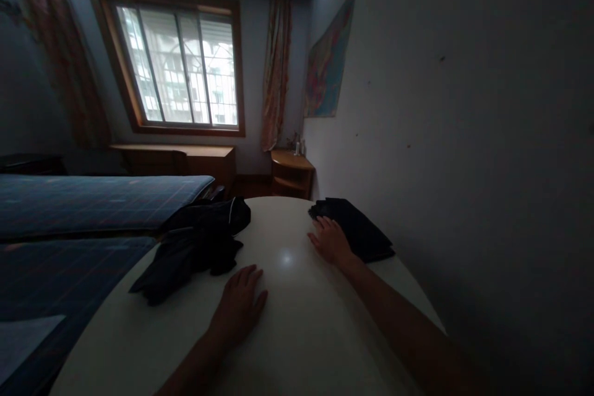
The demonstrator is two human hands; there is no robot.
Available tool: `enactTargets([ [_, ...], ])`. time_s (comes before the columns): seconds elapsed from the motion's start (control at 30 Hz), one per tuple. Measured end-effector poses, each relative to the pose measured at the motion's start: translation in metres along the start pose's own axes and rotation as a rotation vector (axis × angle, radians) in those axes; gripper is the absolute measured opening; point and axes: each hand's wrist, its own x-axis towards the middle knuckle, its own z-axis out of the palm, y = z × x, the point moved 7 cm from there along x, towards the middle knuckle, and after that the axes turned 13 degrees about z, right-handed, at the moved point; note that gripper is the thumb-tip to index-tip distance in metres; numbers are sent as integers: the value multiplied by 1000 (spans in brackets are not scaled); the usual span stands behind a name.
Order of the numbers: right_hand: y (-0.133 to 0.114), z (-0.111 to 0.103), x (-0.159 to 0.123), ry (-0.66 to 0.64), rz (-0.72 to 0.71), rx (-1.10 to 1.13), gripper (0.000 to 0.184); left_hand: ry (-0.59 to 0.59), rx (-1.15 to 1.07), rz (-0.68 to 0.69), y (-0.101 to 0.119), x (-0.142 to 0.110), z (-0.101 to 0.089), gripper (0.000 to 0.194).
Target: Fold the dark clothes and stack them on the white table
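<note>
On the white table my left hand lies with its fingers stretched out and nothing in it. Just beyond it, to the left, is a loose heap of dark clothes, crumpled, with a thin white line near its far end. My right hand is open at the left edge of a folded dark garment, its fingertips at the cloth's near-left side. Whether those fingers press on the cloth or only rest beside it, I cannot tell. The garment lies flat in a neat rectangle; its exact kind is too dark to make out.
Two bed surfaces with blue plaid covers are left of the table. A wall stands close on the right, with a map on it. A wooden corner shelf and a low desk stand at the back under a window.
</note>
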Motion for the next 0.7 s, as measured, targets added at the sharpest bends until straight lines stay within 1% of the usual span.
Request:
enactTargets([
  [0.07, -13, 12, -24, -80, -13, 26, 56, 10, -1, 7, 0, -1, -1, 46],
  [0.13, -20, 24, -46, -168, -5, 51, 57, 14, -7, 18, 0, -1, -1, 46],
  [0.23, -19, 40, -71, -283, 68, 76, 63, 35, -25, 38, -1, -1, -2, 44],
  [0.3, -17, 45, -81, -312, 112, 82, 67, 35, -39, 39, -2, -1, -3, 44],
  [0.43, -17, 43, -88, -293, 108, 91, 66, 22, -51, 32, -4, -2, -3, 47],
  [0.7, -18, 38, -88, -287, 94, 89, 65, 87, -95, 43, -7, -5, -3, 46],
])
